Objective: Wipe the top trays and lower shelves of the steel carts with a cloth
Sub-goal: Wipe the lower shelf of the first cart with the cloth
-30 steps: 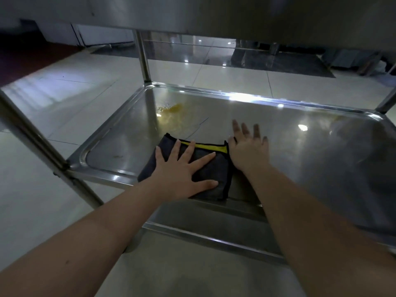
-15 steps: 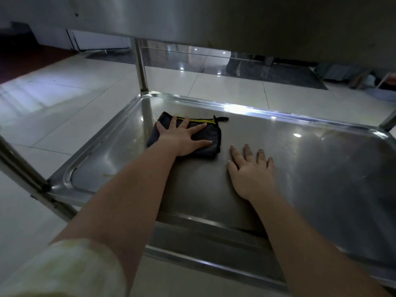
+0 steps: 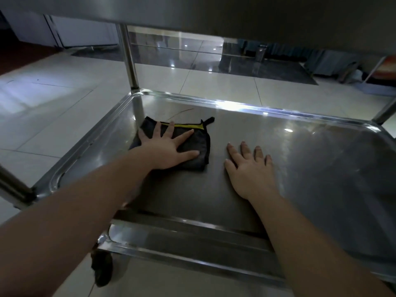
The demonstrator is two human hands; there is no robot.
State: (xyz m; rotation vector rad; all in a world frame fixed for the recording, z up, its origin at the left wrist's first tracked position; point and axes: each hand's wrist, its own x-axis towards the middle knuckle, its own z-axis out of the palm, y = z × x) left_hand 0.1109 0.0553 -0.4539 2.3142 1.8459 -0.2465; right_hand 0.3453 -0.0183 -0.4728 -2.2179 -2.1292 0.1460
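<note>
Head view, lower left: a dark caster [image 3: 101,269] sits under the cart's near corner.
Lower shelf [image 3: 192,239]: a shallow steel tray with a raised rim; it holds only the cloth and both hands.
Right hand [image 3: 250,172]: centre of frame, palm flat on bare steel, fingers straight and spread, grasping nothing, just right of the cloth and apart from it.
Left hand [image 3: 165,148]: left of centre, pressed flat on the cloth, fingers splayed, not curled round it.
Cloth [image 3: 201,142]: dark, folded, lying flat on the shelf's far left part, near the post's foot.
Cloth's lie: long axis runs left to right; the yellow strip marks the far edge, and the small loop at its far right corner points to the upper right.
Beyond: steel post [image 3: 128,58], pale tiled floor [image 3: 64,103], upper tray's underside [image 3: 257,18] across the top.
</note>
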